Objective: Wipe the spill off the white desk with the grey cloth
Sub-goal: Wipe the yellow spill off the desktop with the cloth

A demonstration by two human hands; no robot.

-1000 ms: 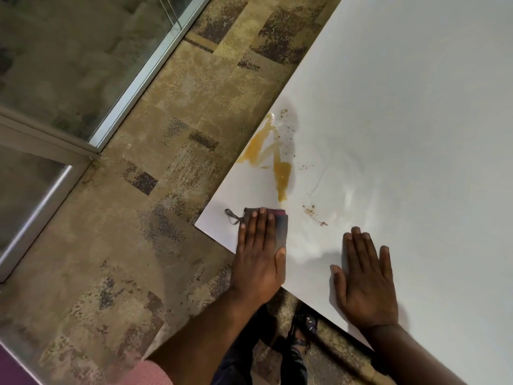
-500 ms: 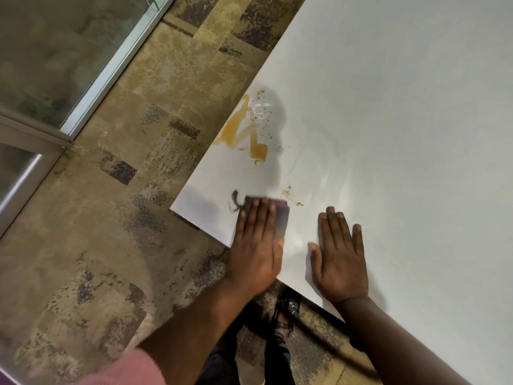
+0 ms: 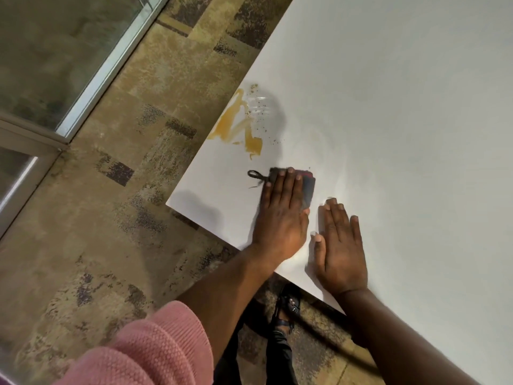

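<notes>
An orange-yellow spill (image 3: 238, 126) with small brown specks lies near the left edge of the white desk (image 3: 402, 120). Just below it, my left hand (image 3: 283, 215) presses flat on the folded grey cloth (image 3: 308, 187), whose dark loop sticks out to the left. Most of the cloth is hidden under my fingers. My right hand (image 3: 340, 245) rests palm down on the desk right beside the left hand, fingers together, holding nothing.
The desk corner (image 3: 169, 202) juts out over patterned brown carpet (image 3: 97, 245). A glass partition with a metal frame (image 3: 91, 70) runs along the upper left. My sandalled foot (image 3: 288, 307) shows under the desk edge.
My left hand has slid the cloth to the right over the lower brown specks, which no longer show. The lower tail of the orange streak is shorter. My right hand has come closer to the left.
</notes>
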